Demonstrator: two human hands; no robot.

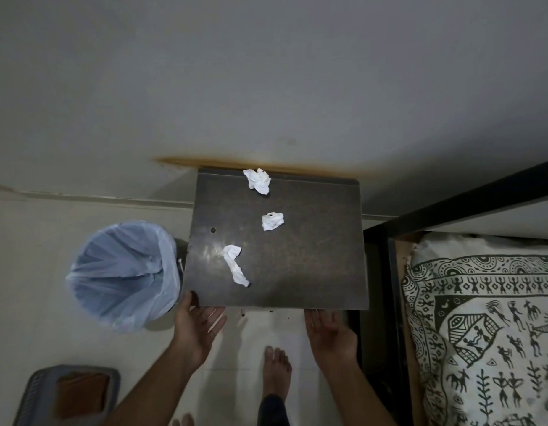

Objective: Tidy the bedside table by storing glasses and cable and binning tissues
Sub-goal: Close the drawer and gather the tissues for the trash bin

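We hold our left hand (pixel 194 327) at the table's (pixel 312 256) near left corner, palm up, fingers straight and apart, thumb touching the corner. Our right hand (pixel 329 333) lies palm up at the near right edge, fingers loose, their tips hidden under the edge. Neither hand holds anything. The far tissue (pixel 258 180) sits on the far edge, the middle tissue (pixel 272 221) near the centre, the near tissue (pixel 235 265) towards the near left. The lined bin (pixel 119 265) stands just beside the left edge.
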